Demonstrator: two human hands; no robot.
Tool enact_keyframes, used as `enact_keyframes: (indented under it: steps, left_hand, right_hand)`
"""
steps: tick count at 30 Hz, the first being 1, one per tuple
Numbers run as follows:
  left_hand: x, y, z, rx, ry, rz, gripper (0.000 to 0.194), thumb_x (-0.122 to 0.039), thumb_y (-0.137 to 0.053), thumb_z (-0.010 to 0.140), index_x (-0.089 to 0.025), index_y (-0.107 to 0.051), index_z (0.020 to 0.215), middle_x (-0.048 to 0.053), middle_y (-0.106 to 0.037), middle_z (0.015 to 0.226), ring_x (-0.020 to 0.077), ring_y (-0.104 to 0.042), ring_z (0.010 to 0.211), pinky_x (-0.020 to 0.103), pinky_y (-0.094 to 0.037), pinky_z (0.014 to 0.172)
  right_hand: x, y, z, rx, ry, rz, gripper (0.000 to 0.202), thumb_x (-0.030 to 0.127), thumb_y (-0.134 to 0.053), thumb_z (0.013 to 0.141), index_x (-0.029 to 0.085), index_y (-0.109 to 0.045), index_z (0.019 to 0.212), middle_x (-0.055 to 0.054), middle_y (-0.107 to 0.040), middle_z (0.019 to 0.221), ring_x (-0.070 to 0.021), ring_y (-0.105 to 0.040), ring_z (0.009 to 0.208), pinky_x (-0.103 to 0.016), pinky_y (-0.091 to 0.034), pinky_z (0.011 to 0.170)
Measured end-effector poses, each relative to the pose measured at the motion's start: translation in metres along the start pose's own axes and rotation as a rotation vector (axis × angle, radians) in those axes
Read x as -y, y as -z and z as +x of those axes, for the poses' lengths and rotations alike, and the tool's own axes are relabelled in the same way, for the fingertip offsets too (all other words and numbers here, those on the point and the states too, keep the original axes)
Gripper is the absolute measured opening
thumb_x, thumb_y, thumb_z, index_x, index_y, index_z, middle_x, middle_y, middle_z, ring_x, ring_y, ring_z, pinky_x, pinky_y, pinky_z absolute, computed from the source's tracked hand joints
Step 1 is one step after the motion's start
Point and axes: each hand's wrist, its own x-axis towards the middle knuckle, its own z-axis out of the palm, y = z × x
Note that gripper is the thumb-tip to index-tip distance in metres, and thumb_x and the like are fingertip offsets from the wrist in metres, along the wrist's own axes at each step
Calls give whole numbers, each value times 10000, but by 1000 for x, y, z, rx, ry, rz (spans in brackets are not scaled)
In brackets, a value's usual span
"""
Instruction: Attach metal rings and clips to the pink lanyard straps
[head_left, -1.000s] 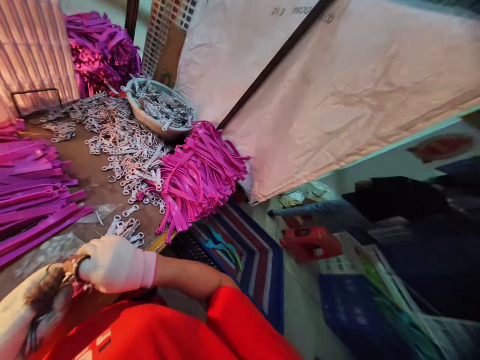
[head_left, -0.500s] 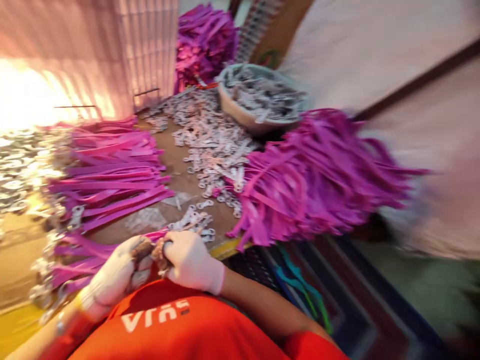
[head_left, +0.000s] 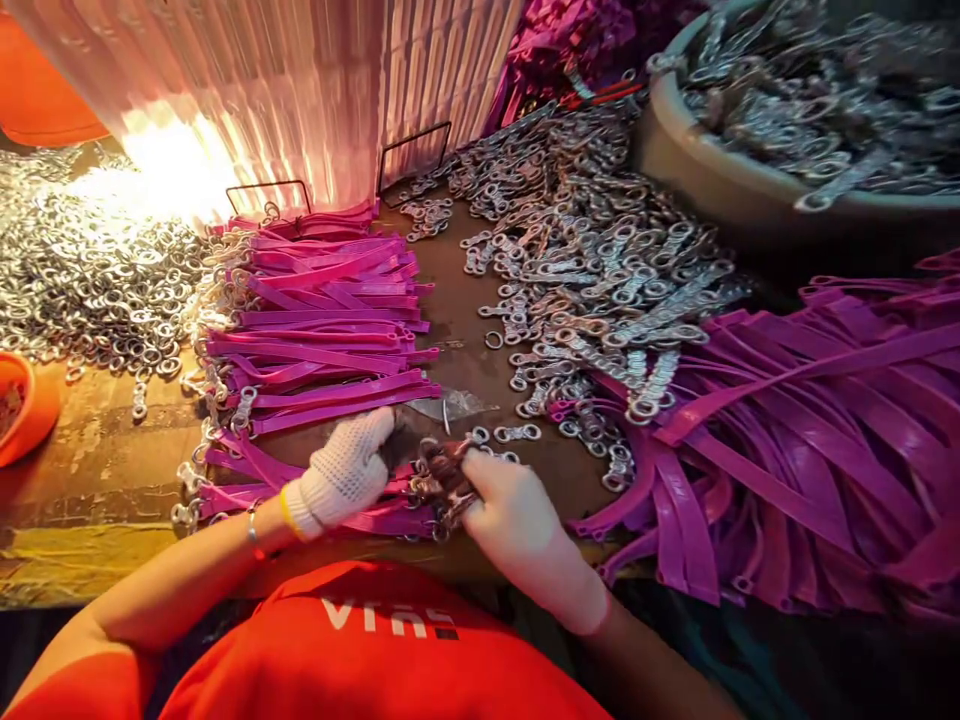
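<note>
My left hand [head_left: 345, 472], in a white dotted knit glove with a yellow cuff, is above the near purple straps [head_left: 262, 465]. Its dark fingertips are smeared, so their grip cannot be made out. Close by on the right, my right hand [head_left: 521, 525] wears a white glove with dark, worn fingertips. Those fingers curl closed at a small cluster of metal links with ringed ends [head_left: 426, 485], seemingly pinching one. Beneath both hands, purple straps with metal links at their left ends lie side by side in a stack [head_left: 330, 330].
Loose metal links [head_left: 592, 250] are heaped at the centre right, below a large basin [head_left: 694, 165] full of them. A big pile of purple straps [head_left: 810, 430] hangs over the right edge. More rings [head_left: 112, 290], an orange cup [head_left: 22, 408] and a lit corrugated panel [head_left: 315, 100] are leftward.
My hands, earlier together close to my shirt, have parted and reached forward over the table. My right hand is now at the metal links. The view has turned left and come closer.
</note>
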Motion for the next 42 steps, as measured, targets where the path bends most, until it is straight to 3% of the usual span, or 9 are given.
enact_keyframes:
  steps: [4,7,11,14,18,21,27,35,42]
  left_hand:
    - [-8,3,49,-60,-33,684,477,-80,-433,911,-184,-511,1369,151,-562,1357,216,-681,971,348,-549,836]
    - [-8,-3,70,-42,108,857,482,-129,-369,963,-207,-452,1431,169,-531,1415,231,-711,918,377,-569,781]
    - [3,-6,62,-105,21,606,385,-163,-474,921,-197,-537,1300,139,-552,1414,224,-686,1013,354,-548,863]
    - [5,0,33,-228,-49,239,258,-164,-513,891,-163,-580,1140,105,-686,1152,173,-668,918,282,-538,816]
    - [-10,10,-12,-134,284,-301,258,-422,-522,944,-169,-571,949,-31,-573,611,80,-449,446,187,-362,425]
    - [-19,10,-36,-80,447,-507,365,-514,-539,924,-158,-580,854,-61,-465,487,60,-343,387,177,-256,381]
    - [-17,0,-52,-43,499,-482,447,-554,-528,908,-156,-530,705,-43,-462,513,64,-353,404,202,-230,395]
    - [-8,-10,-43,13,184,285,97,-154,-530,813,-162,-540,717,4,-560,673,116,-452,605,244,-299,576]
    - [13,-9,-38,70,277,-263,335,-427,-502,935,-141,-602,791,-33,-503,582,86,-405,493,210,-314,496]
  right_hand:
    - [-13,1,8,-192,6,28,232,149,-470,851,196,-692,900,-68,-713,790,-217,-655,770,-284,-479,710]
    - [-12,-2,13,-184,14,44,241,174,-463,864,190,-697,919,-79,-712,779,-232,-668,781,-301,-497,736]
    - [-8,-3,16,-132,9,22,327,105,-456,789,183,-703,989,-76,-715,764,-234,-661,731,-298,-493,685]
    - [-4,0,17,-140,82,79,430,63,-426,759,172,-687,1082,-85,-723,857,-233,-663,807,-301,-495,733]
    - [6,1,21,-84,277,162,421,63,-426,768,165,-668,1097,-91,-700,1014,-215,-641,919,-291,-480,804]
    - [15,1,23,70,320,-8,306,58,-464,728,155,-684,918,-86,-677,901,-208,-620,781,-296,-444,698]
    - [27,7,21,187,411,-370,193,52,-529,747,162,-681,791,-116,-681,896,-204,-583,692,-329,-322,591]
    - [28,10,21,203,360,-459,213,40,-512,801,151,-694,805,-124,-683,861,-197,-591,692,-328,-297,565]
    - [31,13,24,342,159,-333,324,49,-490,800,141,-673,1051,-148,-678,1165,-242,-659,956,-308,-429,773]
